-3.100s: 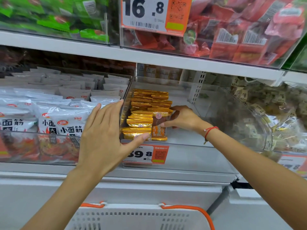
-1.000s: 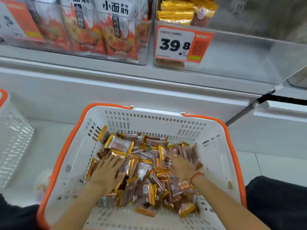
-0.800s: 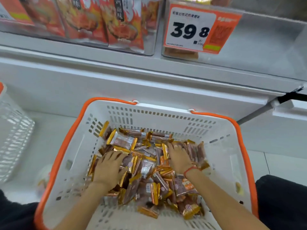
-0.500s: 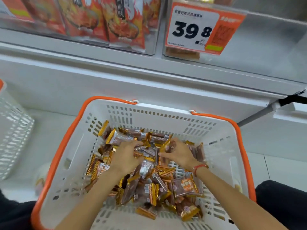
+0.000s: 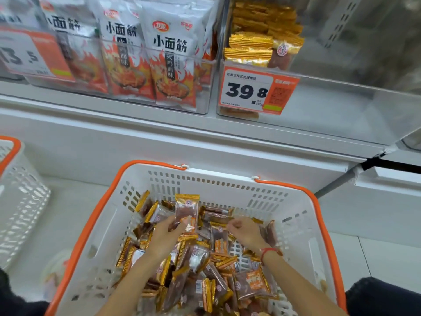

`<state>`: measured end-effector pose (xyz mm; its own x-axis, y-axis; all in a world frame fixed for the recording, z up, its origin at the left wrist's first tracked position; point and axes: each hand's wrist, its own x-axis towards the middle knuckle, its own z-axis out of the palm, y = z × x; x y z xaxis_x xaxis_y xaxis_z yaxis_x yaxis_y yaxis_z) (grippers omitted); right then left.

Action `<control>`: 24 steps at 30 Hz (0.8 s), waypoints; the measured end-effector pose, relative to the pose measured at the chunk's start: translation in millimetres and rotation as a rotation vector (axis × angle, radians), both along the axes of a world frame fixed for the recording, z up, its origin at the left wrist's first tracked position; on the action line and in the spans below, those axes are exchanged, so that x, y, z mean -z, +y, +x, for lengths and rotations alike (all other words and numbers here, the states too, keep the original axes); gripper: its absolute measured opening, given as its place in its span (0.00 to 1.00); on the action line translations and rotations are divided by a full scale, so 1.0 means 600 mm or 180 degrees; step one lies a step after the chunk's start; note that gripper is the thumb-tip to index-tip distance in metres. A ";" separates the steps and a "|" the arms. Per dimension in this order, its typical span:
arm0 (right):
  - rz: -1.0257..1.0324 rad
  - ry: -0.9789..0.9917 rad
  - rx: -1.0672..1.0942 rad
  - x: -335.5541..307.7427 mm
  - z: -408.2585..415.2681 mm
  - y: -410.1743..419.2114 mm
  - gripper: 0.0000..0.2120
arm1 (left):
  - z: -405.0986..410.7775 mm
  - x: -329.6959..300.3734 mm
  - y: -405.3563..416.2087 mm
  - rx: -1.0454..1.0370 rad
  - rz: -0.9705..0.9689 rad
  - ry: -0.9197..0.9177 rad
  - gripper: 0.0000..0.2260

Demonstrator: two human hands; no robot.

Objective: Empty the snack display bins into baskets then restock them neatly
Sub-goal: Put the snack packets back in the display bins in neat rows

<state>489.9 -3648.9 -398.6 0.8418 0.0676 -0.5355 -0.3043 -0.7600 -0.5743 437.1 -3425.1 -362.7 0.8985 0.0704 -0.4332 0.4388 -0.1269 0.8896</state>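
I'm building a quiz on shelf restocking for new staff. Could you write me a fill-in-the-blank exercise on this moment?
1. The left hand holds up one snack packet above the ____.
2. The price tag on the clear bin reads ____.
3. The basket has a rim coloured ____.
4. The red string bracelet is on the ____ wrist.

Missing words: basket; 39.8; orange; right
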 end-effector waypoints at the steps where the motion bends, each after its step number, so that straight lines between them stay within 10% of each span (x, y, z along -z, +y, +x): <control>1: -0.0245 0.0127 -0.0077 0.020 -0.003 -0.001 0.17 | 0.000 0.010 0.006 -0.0072 -0.0077 0.0046 0.10; 6: -0.1128 -0.0059 -0.0183 0.089 -0.044 0.047 0.13 | 0.007 0.031 0.017 -0.0331 -0.0328 0.0350 0.27; 19: 0.1406 -0.0211 0.1312 -0.044 -0.014 0.084 0.10 | 0.006 0.016 -0.001 -0.0736 -0.0377 0.0668 0.25; 24: 0.1409 -0.0056 0.0455 -0.113 -0.017 0.059 0.12 | 0.008 -0.033 -0.061 -0.0557 -0.1091 0.0565 0.20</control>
